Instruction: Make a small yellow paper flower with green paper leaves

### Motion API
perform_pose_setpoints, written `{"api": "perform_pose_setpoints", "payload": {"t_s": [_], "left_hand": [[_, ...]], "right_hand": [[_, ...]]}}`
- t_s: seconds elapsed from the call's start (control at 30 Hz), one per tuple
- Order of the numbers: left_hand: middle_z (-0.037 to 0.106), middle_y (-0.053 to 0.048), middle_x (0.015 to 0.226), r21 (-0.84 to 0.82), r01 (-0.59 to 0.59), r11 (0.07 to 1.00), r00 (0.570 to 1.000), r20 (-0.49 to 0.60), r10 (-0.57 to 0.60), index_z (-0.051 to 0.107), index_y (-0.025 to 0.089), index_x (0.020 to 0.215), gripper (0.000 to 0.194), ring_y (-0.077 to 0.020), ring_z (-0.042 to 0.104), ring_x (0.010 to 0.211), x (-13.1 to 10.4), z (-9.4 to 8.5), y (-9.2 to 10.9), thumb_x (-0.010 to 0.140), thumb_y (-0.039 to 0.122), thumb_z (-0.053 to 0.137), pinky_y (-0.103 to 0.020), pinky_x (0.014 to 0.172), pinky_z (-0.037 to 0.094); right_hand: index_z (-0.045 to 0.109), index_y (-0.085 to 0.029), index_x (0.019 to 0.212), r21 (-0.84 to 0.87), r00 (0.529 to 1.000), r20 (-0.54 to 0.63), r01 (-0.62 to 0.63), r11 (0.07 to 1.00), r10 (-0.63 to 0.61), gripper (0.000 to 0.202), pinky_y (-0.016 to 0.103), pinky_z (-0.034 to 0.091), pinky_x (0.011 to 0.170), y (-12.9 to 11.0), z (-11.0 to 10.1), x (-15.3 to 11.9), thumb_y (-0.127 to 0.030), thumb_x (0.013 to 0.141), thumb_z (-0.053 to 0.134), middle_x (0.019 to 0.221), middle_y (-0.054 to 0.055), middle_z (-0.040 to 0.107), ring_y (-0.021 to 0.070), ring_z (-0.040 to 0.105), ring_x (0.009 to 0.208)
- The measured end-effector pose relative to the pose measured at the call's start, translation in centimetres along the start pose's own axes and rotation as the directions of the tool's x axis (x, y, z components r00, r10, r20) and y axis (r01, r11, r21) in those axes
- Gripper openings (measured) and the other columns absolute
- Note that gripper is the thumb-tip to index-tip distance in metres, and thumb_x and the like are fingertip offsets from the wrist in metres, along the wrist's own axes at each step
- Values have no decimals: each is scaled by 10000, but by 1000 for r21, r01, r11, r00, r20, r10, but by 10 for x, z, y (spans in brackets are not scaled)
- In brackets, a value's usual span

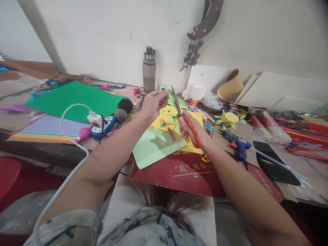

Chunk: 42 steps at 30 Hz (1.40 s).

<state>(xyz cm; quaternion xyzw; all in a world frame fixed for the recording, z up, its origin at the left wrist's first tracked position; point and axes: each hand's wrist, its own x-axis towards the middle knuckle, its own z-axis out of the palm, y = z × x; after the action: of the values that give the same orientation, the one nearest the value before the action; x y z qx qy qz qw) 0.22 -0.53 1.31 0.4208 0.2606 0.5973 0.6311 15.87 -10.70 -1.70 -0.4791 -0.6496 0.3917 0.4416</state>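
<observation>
My left hand (153, 104) pinches a narrow green paper strip (166, 89) above the table. Red-handled scissors (192, 131) are in my right hand (191, 124), their blades raised and pointing up beside the strip. Whether the blades touch the strip is too small to tell. Under my hands lie yellow paper (196, 147) with small green scraps, a round yellow piece (167, 119) and a light green sheet (151, 150). A red pen (174, 139) rests across the papers.
A grey bottle (149, 73) stands near the wall, with a paper cup (196, 95) to its right. A blue glue gun (241, 148) and black phone (275, 164) lie right. Left are a large green sheet (77, 100) and a white cable (61, 126) passing my left arm.
</observation>
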Motion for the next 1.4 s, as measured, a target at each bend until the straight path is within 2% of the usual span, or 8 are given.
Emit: {"api": "perform_pose_setpoints", "payload": {"t_s": [0.33,0.7,0.97,1.4], "left_hand": [[593,41,596,28,-38,999,999,3,38,572,138,655,275,-10,523,489,2,-2,-4,829,179,780,-134,531,421],[596,42,604,37,-48,998,999,8,47,587,139,677,243,-12,524,499,3,-4,-7,838,173,765,-140,545,427],[600,42,609,39,-29,999,1000,-7,29,587,146,677,250,-14,533,502,2,-3,-6,831,194,778,-140,547,432],[584,42,599,22,-37,999,999,-1,37,577,144,664,270,-19,528,498,2,-2,-6,818,193,794,-147,541,431]], "right_hand": [[437,-260,882,39,1000,25,-17,999,17,530,250,369,428,2,0,1,-758,835,615,635,-59,433,97,415,466],[437,-257,875,88,998,31,-61,994,58,500,225,340,407,-1,1,-1,-716,852,635,637,-61,423,84,388,475],[439,-260,867,115,997,24,-81,990,79,545,224,314,392,-5,3,-2,-740,786,686,629,-70,395,84,375,462],[437,-265,868,79,998,23,-55,995,54,540,235,330,403,-4,3,-2,-742,792,679,628,-65,396,92,375,468]]}}
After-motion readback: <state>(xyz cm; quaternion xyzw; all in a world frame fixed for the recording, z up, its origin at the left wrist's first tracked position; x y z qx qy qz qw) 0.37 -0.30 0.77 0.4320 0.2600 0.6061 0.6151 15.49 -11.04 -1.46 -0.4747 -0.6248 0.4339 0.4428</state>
